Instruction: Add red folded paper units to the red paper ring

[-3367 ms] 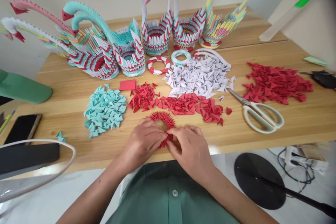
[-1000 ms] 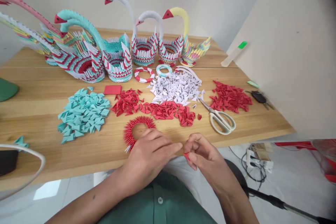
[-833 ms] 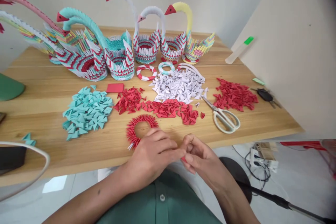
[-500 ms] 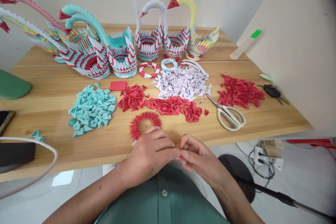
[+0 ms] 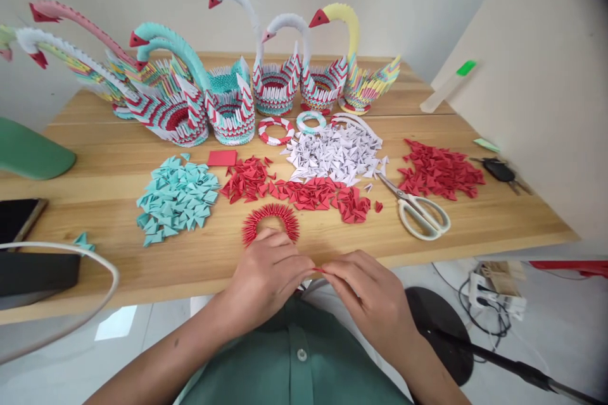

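Observation:
Between the fingertips of both hands is a small piece of red paper (image 5: 318, 270), held near the table's front edge. My left hand (image 5: 270, 272) pinches one end, its fingers closed. Its other end is pinched by my right hand (image 5: 370, 285), palm down. Just beyond the left hand lies a curved band of red folded paper pieces (image 5: 272, 210), spiky all round; the hand covers its near part. A row of loose red folded paper pieces (image 5: 313, 193) lies behind the hands.
Piles of turquoise (image 5: 178, 199) and white pieces (image 5: 332, 152) lie around, with another red pile (image 5: 444, 168) at right. Scissors (image 5: 422, 212), two paper rings (image 5: 276, 131) and several paper swans (image 5: 232, 107) stand or lie behind. A white cable (image 5: 107, 266) loops at left.
My right hand has turned palm down, its fingers now straighter and pinching the red paper's end. The paper sits slightly higher between the fingertips. The whole view has shifted a little.

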A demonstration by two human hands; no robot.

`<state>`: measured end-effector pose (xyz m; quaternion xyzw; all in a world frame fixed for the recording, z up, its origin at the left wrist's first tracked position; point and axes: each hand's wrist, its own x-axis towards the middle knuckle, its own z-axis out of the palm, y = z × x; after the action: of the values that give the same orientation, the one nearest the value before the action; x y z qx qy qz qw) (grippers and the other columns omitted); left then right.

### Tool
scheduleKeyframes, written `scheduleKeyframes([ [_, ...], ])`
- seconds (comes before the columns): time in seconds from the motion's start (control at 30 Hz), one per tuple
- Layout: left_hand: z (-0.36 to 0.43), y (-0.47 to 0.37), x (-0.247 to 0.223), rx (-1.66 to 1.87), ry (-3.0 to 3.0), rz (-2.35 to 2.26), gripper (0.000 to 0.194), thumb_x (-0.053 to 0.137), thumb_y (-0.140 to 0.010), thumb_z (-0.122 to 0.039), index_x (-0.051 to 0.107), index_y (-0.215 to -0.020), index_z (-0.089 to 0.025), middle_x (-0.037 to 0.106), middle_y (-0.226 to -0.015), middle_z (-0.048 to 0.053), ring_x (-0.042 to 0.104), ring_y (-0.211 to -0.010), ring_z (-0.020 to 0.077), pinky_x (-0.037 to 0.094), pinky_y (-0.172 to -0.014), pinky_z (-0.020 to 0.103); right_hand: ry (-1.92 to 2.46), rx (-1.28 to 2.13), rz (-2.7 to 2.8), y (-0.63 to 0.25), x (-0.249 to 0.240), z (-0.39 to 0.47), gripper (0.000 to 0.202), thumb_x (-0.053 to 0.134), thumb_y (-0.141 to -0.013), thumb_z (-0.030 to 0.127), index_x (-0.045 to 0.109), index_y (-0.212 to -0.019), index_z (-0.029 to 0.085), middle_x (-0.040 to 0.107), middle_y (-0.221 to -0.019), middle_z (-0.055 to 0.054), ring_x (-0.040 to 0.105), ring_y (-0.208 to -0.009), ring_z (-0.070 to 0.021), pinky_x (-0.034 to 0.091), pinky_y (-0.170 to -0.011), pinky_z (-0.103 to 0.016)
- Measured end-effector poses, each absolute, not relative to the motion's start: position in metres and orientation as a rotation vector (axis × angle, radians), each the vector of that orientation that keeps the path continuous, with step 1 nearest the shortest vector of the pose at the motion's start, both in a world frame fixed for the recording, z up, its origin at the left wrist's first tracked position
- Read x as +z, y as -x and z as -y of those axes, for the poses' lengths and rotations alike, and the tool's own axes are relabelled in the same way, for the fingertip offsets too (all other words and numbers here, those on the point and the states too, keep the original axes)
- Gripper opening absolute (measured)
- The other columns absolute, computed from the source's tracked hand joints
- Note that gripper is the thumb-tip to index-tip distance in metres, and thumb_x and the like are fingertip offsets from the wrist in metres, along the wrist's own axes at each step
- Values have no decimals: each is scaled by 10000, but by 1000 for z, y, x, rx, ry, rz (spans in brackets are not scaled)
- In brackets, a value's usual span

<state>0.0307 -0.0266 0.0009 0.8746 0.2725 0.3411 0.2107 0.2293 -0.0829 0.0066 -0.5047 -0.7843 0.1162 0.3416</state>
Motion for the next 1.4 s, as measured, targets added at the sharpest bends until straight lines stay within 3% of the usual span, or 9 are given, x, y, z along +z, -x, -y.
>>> scheduleKeyframes([
  [0.17,28,-26,3,920,-2517,-759,303,447,-1019,-184,656,-800,-166,603,-639,4,477,-647,148,333,-663,322,1335,253,2192,-226,8,80,164,517,-957,155,649,-885,221,660,-770,-22,585,-702,-156,451,-624,-290],
  [0.3,20,-13,10,1032,-2468,-841,171,510,-996,-173,671,-940,-157,711,-786,27,561,-731,159,389,-709,316,1340,244,2194,-224,0,76,158,532,-947,146,627,-837,209,626,-737,-14,557,-690,-153,422,-619,-283],
  [0.4,12,-4,13,1021,-2497,-975,177,498,-994,-156,674,-1012,-153,743,-884,44,605,-776,164,418,-735,316,1374,218,2153,-222,-11,74,141,540,-953,174,642,-860,206,606,-711,-13,547,-677,-155,403,-610,-281],
  [0.67,1,-4,8,748,-2574,-1075,262,462,-1014,-201,687,-885,-163,710,-819,37,573,-744,177,391,-727,337,1386,216,2164,-218,-22,69,176,532,-963,192,628,-815,205,582,-686,-9,525,-664,-154,378,-611,-282],
  [0.97,-10,-14,9,378,-2692,-1004,152,542,-969,-190,686,-926,-168,679,-772,43,584,-757,211,366,-705,343,1371,231,2171,-217,-23,62,183,545,-956,177,603,-784,199,563,-678,-7,497,-657,-149,362,-603,-280],
  [1.17,-11,-21,7,339,-2687,-967,216,552,-965,-197,640,-770,-169,644,-730,21,556,-719,191,339,-685,346,1393,245,2161,-216,-24,60,205,541,-954,188,605,-760,205,569,-676,-9,511,-653,-152,368,-605,-282],
  [1.4,-14,-17,5,425,-2593,-965,275,523,-980,-195,645,-736,-167,632,-704,12,549,-701,178,320,-668,336,1404,281,2165,-217,-26,59,198,547,-955,183,611,-769,200,564,-673,-6,502,-661,-149,365,-620,-285],
])
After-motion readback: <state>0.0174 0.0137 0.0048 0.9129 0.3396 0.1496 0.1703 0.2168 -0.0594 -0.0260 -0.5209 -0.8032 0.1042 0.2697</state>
